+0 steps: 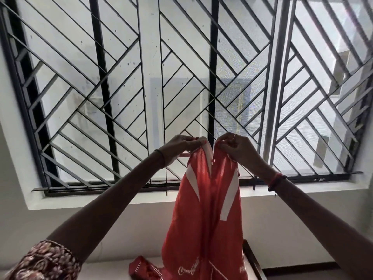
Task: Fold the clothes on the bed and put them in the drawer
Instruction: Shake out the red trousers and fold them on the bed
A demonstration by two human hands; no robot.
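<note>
A red garment (203,215) with white stripes and white lettering hangs lengthwise in front of the window. Both arms are raised. My left hand (179,144) pinches its top edge on the left, and my right hand (234,146) pinches the top edge on the right, the two hands close together. The garment's lower end reaches down to the bed (109,269), where a bunched red part (143,267) lies. No drawer is in view.
A large window with a black diagonal metal grille (121,98) fills the wall ahead, above a white sill (101,201). A dark wooden bed frame edge (253,259) runs at the lower right.
</note>
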